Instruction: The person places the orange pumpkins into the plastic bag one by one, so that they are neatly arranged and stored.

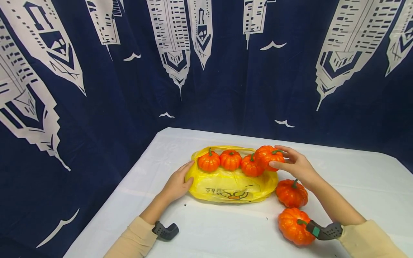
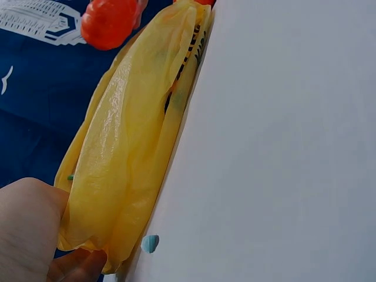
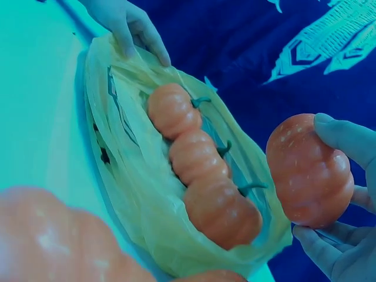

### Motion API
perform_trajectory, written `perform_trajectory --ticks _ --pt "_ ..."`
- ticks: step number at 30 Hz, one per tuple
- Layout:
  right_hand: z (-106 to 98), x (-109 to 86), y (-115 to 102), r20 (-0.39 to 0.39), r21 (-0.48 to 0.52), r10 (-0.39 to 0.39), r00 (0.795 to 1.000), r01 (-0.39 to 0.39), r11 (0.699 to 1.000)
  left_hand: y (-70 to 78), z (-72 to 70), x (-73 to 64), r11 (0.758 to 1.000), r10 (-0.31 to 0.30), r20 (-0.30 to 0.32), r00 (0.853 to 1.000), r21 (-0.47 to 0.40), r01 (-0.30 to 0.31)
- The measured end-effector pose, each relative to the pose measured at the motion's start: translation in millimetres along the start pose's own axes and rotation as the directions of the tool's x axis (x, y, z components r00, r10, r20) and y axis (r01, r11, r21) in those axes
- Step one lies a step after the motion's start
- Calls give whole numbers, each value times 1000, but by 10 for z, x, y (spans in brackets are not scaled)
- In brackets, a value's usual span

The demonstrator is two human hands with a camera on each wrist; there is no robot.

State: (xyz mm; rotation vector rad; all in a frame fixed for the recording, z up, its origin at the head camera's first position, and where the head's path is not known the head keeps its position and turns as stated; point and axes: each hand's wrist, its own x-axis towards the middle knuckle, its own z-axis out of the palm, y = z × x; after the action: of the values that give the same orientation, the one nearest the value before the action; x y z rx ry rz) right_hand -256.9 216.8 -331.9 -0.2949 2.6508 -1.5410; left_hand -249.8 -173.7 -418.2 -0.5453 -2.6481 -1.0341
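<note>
A yellow plastic bag lies with its mouth spread wide on the table, printed on its near side. Three small orange pumpkins with green stems sit in a row inside it: a left one, a middle one and a right one. My left hand grips the bag's left end by the rim. Over the bag's right end, my right hand holds another pumpkin between thumb and fingers. In the right wrist view this held pumpkin hangs beside the opening, apart from the row.
Two larger-looking pumpkins stand on the white table at the right: one close by the bag and one nearer me, partly behind the right wrist's camera strap. A dark blue curtain with white buildings hangs behind.
</note>
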Motion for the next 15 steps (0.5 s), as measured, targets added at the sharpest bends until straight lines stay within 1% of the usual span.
perform_trajectory --ticks 5,11,15 --pt "117 34 -74 23 -24 0 1000 1 1000 -5 -1 -3 1000 -4 3 1000 0 4" --pt "270 65 -177 57 18 -33 998 32 999 -9 -1 1 1000 9 -2 1000 -1 -9" --pt "396 86 -265 82 29 -34 996 31 999 -8 -6 1 1000 6 1 1000 -3 -6"
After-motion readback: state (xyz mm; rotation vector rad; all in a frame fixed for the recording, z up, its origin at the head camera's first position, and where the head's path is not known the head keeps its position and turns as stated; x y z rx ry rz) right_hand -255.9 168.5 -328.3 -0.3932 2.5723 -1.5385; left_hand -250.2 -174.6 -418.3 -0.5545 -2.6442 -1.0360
